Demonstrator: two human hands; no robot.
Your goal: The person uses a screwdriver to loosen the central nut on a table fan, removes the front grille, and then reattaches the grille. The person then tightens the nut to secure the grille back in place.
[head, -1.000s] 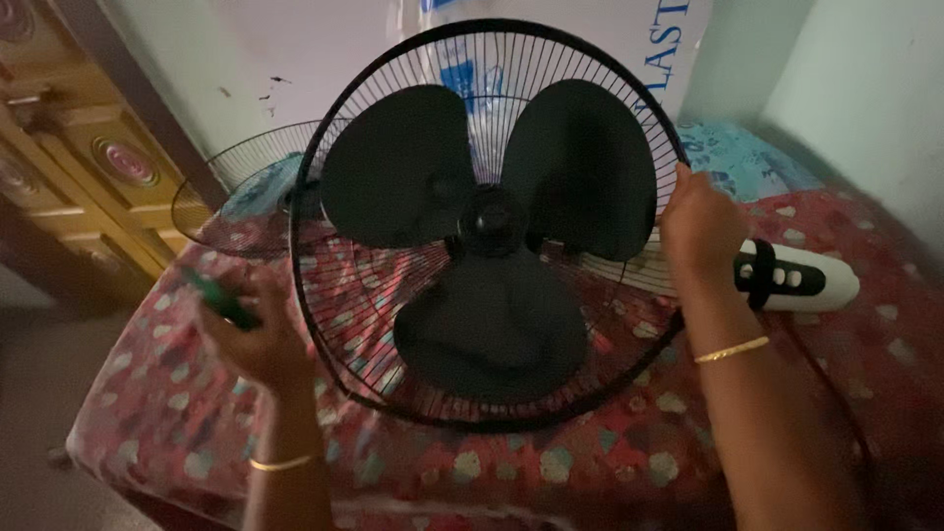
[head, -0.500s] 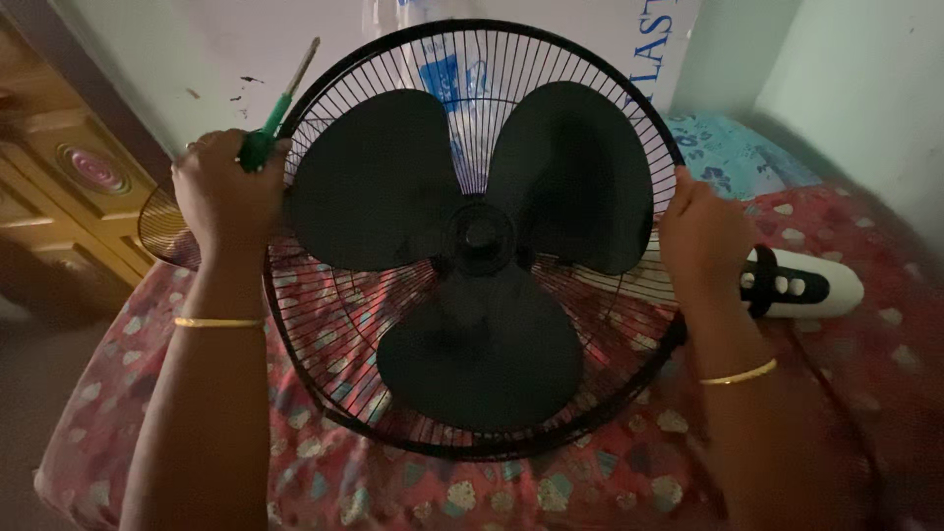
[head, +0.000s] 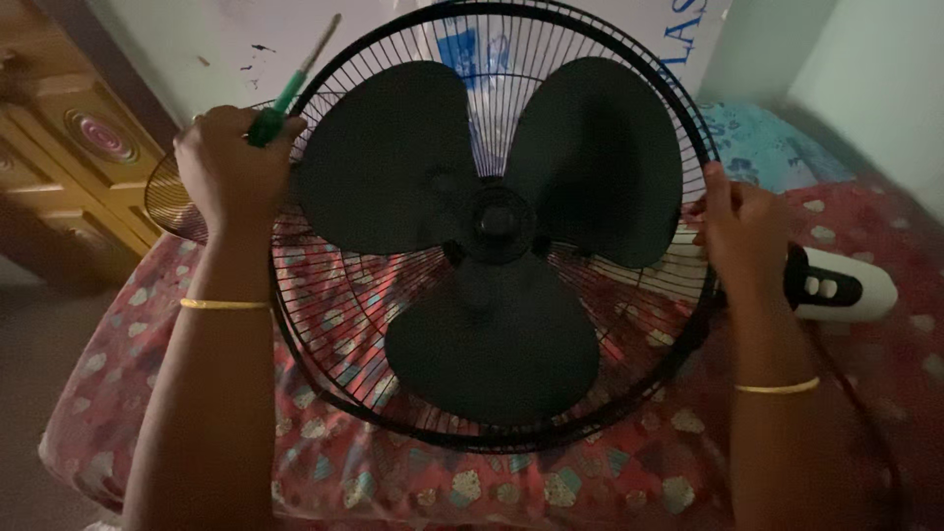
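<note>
Head view: left hand (head: 231, 162) grips screwdriver (head: 285, 93), right hand (head: 742, 236) fan guard (head: 295, 324).

One fan (head: 497, 226) (three blades), two grilles, one screwdriver (head: 285, 93), two bangles

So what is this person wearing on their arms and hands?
Both forearms are bare, with no sleeves in view. Each wrist carries one thin gold-coloured bangle: left bangle, right bangle. The left hand and right hand wear no gloves.
</note>
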